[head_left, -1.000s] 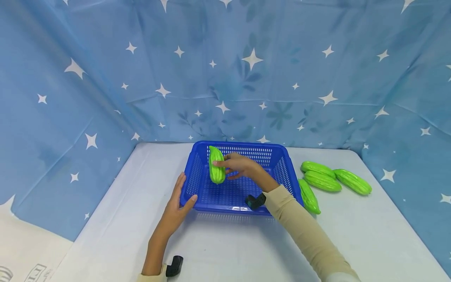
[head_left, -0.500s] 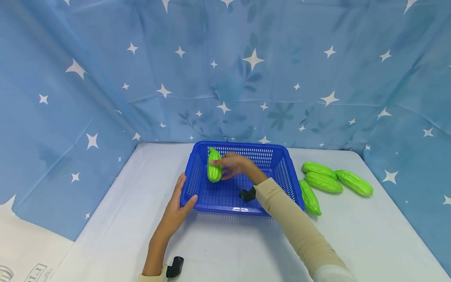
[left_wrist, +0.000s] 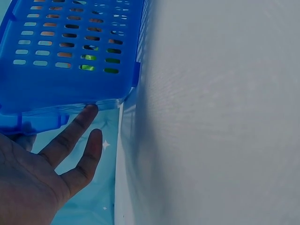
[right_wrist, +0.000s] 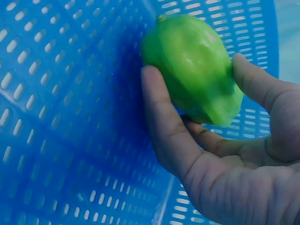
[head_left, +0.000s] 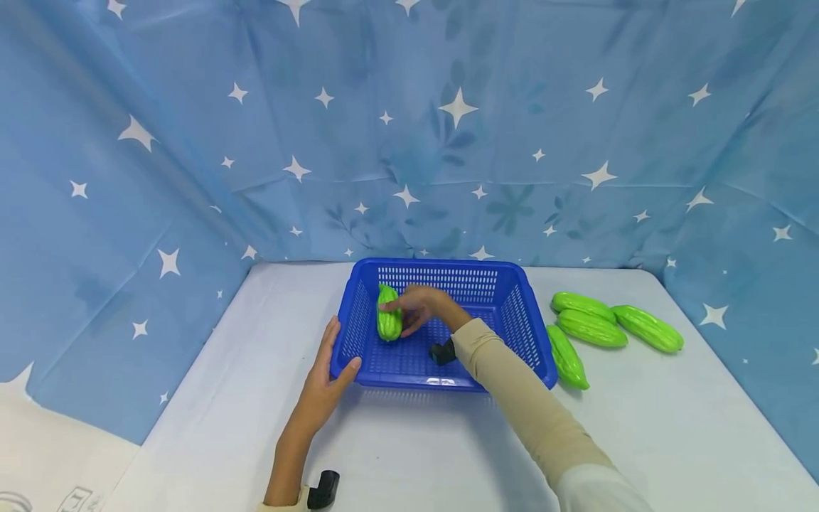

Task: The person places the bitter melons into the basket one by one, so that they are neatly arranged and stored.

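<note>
My right hand (head_left: 422, 304) holds a bright green, ridged bitter melon (head_left: 389, 324) inside the left part of a blue plastic basket (head_left: 441, 264). The right wrist view has the thumb on one side of the melon (right_wrist: 199, 65) and fingers on the other, close over the slotted floor. My left hand (head_left: 321, 391) rests against the basket's left front corner, fingers straight along the outside and thumb by the front rim. In the left wrist view, a fingertip touches the basket's lower edge, and green shows through the slots.
Several more bitter melons lie on the white table (head_left: 409, 455) right of the basket; the nearest bitter melon (head_left: 566, 358) is right beside its wall. A blue star-patterned curtain (head_left: 409, 128) rises behind the table and along both sides.
My right hand has carried the bitter melon slightly left and lowered it deeper into the basket. The left hand has kept its place at the corner.
</note>
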Tool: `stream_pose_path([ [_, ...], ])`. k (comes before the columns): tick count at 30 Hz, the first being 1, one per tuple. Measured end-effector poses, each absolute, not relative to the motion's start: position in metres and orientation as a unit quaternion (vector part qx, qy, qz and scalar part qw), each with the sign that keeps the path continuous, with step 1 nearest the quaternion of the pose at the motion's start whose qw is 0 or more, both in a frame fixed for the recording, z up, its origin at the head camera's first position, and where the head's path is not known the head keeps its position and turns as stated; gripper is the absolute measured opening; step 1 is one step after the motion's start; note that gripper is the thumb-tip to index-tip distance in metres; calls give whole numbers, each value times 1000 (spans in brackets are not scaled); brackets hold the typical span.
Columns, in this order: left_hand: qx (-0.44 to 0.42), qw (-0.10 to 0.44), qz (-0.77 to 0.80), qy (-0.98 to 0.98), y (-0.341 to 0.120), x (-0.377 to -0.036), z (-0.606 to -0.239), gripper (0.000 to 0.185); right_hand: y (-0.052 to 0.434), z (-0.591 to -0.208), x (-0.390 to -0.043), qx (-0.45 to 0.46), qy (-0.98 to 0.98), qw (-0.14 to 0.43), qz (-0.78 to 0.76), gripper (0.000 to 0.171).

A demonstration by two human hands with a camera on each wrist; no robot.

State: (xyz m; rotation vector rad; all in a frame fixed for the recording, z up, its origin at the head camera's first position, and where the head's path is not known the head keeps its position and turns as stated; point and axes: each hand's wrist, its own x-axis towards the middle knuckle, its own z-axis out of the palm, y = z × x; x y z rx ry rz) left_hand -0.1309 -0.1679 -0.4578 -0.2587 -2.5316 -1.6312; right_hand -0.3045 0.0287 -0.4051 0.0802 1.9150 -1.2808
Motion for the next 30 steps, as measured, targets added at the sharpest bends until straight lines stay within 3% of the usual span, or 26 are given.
stream_pose_path([
  [8, -84, 57, -540, -835, -167, -129, -459, 76, 23, -413, -303, 38, 764, 409, -498, 78],
  [24, -90, 67, -543, -832, -166, -128, -458, 75, 4, -415, -296, 20, 782, 384, -490, 71],
  [30, -89, 68, -542, -833, -167, -129, -457, 75, 5, -416, -298, 19, 786, 380, -487, 78],
])
